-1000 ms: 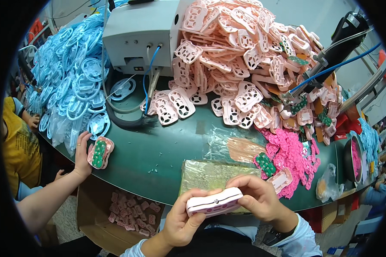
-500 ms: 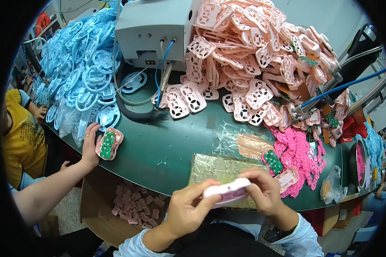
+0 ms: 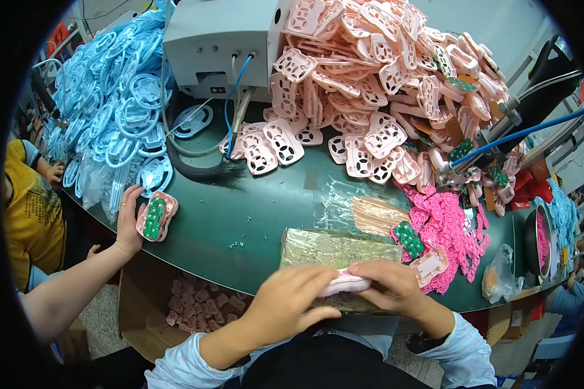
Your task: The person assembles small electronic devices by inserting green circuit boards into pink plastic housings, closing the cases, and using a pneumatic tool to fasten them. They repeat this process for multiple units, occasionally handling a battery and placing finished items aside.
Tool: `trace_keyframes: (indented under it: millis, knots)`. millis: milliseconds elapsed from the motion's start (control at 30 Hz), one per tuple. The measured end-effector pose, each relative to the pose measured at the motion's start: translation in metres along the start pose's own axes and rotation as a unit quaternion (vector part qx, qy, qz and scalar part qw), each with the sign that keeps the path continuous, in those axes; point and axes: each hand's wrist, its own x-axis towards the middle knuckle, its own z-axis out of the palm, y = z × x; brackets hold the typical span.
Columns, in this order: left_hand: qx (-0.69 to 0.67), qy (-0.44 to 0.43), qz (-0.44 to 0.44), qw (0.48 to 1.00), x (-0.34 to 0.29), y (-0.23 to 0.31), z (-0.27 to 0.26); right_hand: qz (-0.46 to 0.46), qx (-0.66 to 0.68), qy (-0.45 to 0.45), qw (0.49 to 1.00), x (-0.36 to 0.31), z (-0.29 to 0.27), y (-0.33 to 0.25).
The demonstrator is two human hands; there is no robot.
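A small pale pink plastic casing (image 3: 348, 283) lies between my two hands, over the near edge of a block wrapped in clear film (image 3: 334, 247). My right hand (image 3: 396, 285) grips its right end, fingers along the top and thumb below. Over its left end curl the fingers of my left hand (image 3: 291, 302), which hide that part; the left thumb stands off a little. Just right of the block lies an open pink shell (image 3: 429, 264), next to a green circuit board (image 3: 409, 240) on a heap of bright pink rubber keypads (image 3: 449, 243).
At left, another person's hand (image 3: 131, 220) holds a pink casing with a green board (image 3: 154, 218). Pale pink shells (image 3: 370, 84) and blue plastic parts (image 3: 110, 110) are piled behind, around a grey machine (image 3: 220, 48). A cardboard box (image 3: 139, 318) of pink pieces stands below the table.
The casing has come down from in front of me toward the block, tilting flatter. My left hand has shifted onto its top, thumb now apart. The view has moved slightly.
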Motion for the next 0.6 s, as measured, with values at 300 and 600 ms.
trace_keyframes:
  millis: [300, 600]
  knots:
    - [0.078, 0.012, 0.062, 0.995, 0.002, -0.006, 0.009, -0.075, -0.139, -0.026, 0.987, 0.002, -0.004, -0.004]
    - [0.064, -0.038, 0.01, 0.997, 0.01, -0.006, 0.003, -0.059, -0.119, -0.047, 0.99, 0.011, -0.009, -0.009]
